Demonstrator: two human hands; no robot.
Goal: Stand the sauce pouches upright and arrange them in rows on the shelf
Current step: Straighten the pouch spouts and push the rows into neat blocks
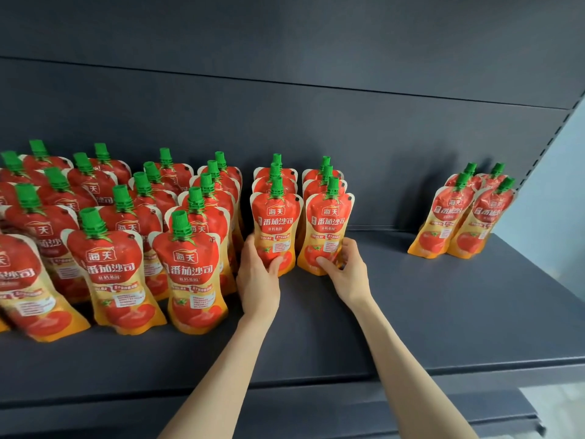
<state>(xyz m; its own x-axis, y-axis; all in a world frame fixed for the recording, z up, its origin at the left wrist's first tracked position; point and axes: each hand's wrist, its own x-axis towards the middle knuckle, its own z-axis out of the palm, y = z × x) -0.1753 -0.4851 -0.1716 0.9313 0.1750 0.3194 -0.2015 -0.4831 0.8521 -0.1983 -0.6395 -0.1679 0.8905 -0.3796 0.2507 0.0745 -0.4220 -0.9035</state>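
Note:
Red-and-orange tomato sauce pouches with green caps stand upright on a dark shelf (411,312). Several rows fill the left side, the nearest front pouch (190,270) among them. In the middle stand two short rows, one behind the other. My left hand (258,277) grips the lower part of the front pouch of the left middle row (275,223). My right hand (346,264) holds the base of the front pouch of the right middle row (327,226). Both pouches are upright and rest on the shelf.
A separate small group of pouches (462,217) stands at the far right near the shelf's perforated upright (550,144). Bare shelf lies between that group and the middle rows, and along the front edge. A dark back panel (285,90) closes the rear.

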